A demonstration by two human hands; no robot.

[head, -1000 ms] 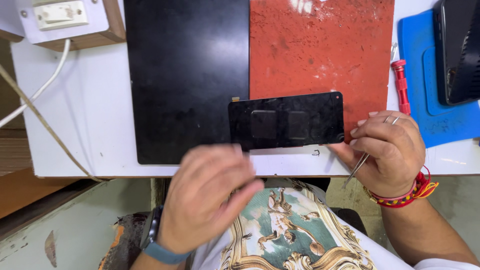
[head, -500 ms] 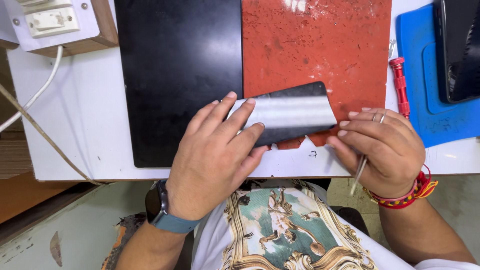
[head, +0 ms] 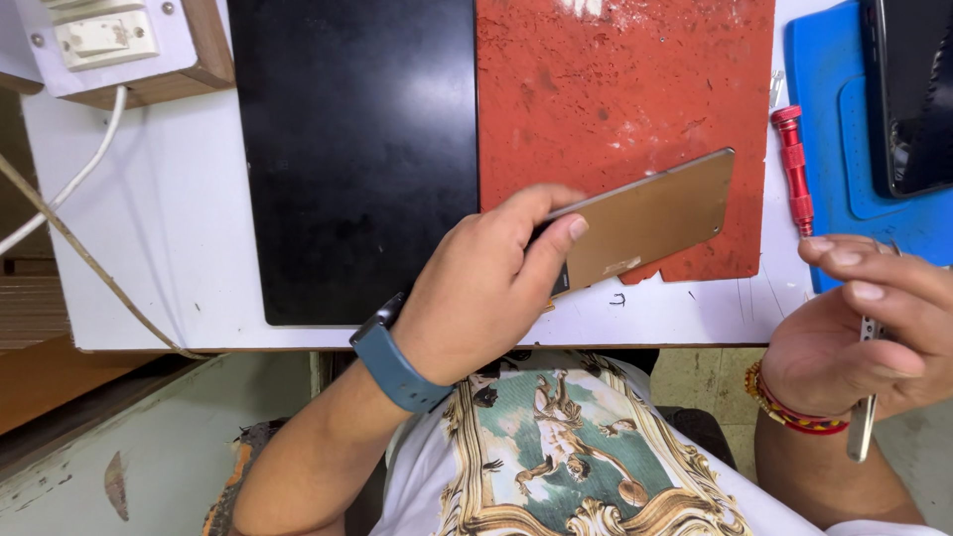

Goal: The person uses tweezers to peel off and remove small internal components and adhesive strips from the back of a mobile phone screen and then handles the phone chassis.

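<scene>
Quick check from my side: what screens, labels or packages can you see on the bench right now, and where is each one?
Phone: flat rectangle in the left hand, over the red mat; the face shown looks tan with glare.
Second device: dark glossy screen, top right on the blue mat.
Black panel: large flat rectangle left of the red mat; screen or mat, cannot tell.
No packages or labels visible.

White counter (head: 149, 248) left of black mat (head: 362, 159) lies open, crossed only by cables (head: 69, 189). Right side crowded: red screwdriver (head: 794, 171), blue mat (head: 844, 119). Socket box (head: 119, 45) blocks far-left corner.
</scene>
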